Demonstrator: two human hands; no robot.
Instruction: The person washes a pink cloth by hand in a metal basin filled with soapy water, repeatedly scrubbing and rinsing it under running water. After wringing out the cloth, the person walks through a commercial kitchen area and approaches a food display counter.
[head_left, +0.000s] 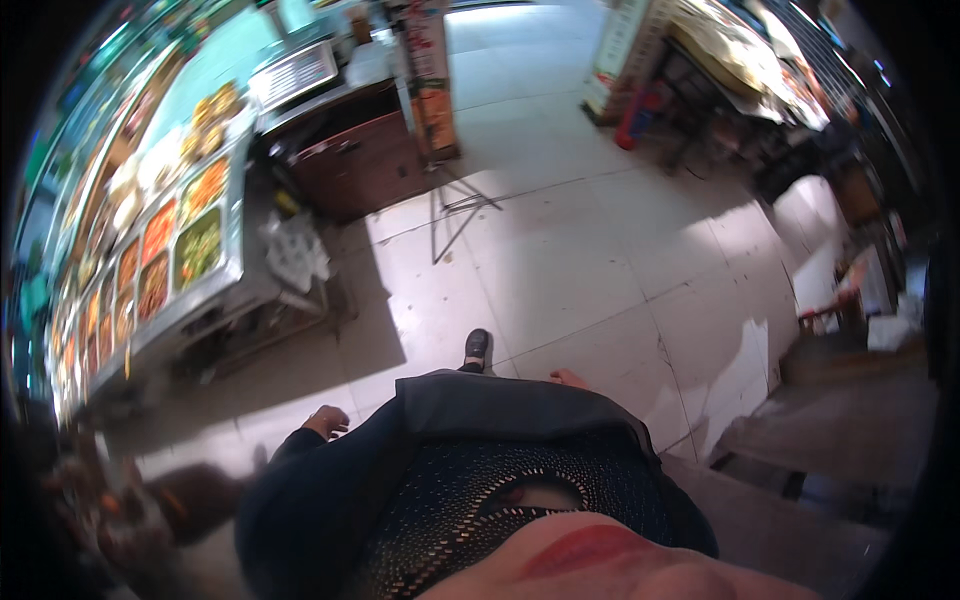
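My left hand (pixel 328 422) hangs at my side with its fingers loosely apart and nothing in it. It is nearest to the food counter (pixel 232 265) on the left, though it does not touch it. My right hand (pixel 568 378) shows only in part past the edge of my dark apron (pixel 500 405); its fingers are mostly hidden. One foot in a dark shoe (pixel 477 346) is on the pale tiled floor (pixel 560 250).
Several trays of food (pixel 198 248) fill the counter. Ahead stand a brown cabinet (pixel 355 160) and a thin-legged metal stand (pixel 455 205). A red cylinder (pixel 630 125) stands by a table (pixel 720 70) at the far right. Brown tabletops (pixel 840 420) lie near right.
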